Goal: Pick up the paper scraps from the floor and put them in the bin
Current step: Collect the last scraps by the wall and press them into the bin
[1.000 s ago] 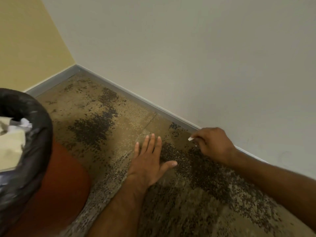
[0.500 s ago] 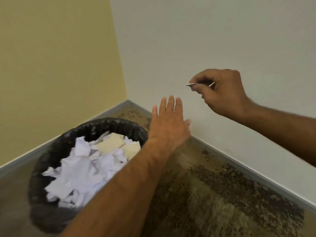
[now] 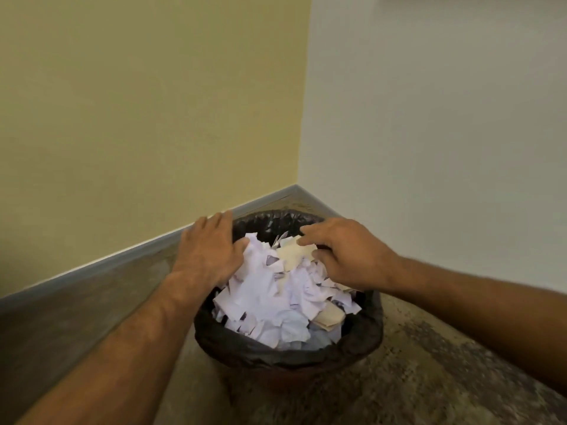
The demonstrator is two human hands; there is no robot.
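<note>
A round bin with a black liner (image 3: pixel 276 354) stands on the floor in the corner of the room. It is heaped with white and beige paper scraps (image 3: pixel 270 289). My left hand (image 3: pixel 208 253) lies flat with fingers together on the left side of the heap, by the rim. My right hand (image 3: pixel 346 256) hovers low over the right side of the heap, its fingertips and thumb apart and touching a beige piece (image 3: pixel 294 253). The small white scrap it carried does not show between its fingers.
A yellow wall (image 3: pixel 153 102) on the left meets a white wall (image 3: pixel 429 118) on the right just behind the bin, with grey skirting (image 3: pixel 107 262) along both. Speckled brown floor (image 3: pixel 429 372) lies to the right and in front.
My view swung from the floor by the white wall to the bin. My right hand carried a small white scrap over the bin and came down onto the heap; my left hand moved onto it too.
</note>
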